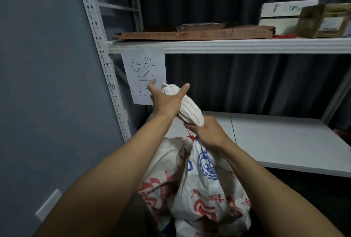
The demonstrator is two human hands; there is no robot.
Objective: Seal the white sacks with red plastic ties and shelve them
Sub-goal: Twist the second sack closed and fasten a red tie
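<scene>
Grip: right hand (207,132) clamps the twisted neck of the white woven sack with red and blue print (199,179) just above the red plastic tie (191,138), left hand (167,100) splayed flat on the neck's up-left-tilted end, white shelf board (284,141) beyond-right, right hand nearer.

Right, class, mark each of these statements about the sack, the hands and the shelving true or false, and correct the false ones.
1. A red tie sits at the neck of the white sack. True.
2. The sack lies on the lower shelf. False: the hands hold it in front of the shelving.
3. The right hand grips the sack's gathered neck. True.
4. The left hand is a closed fist. False: its fingers are spread straight by the sack's twisted top.
5. The paper sign hangs from the lower shelf. False: it hangs from the upper shelf.
</scene>
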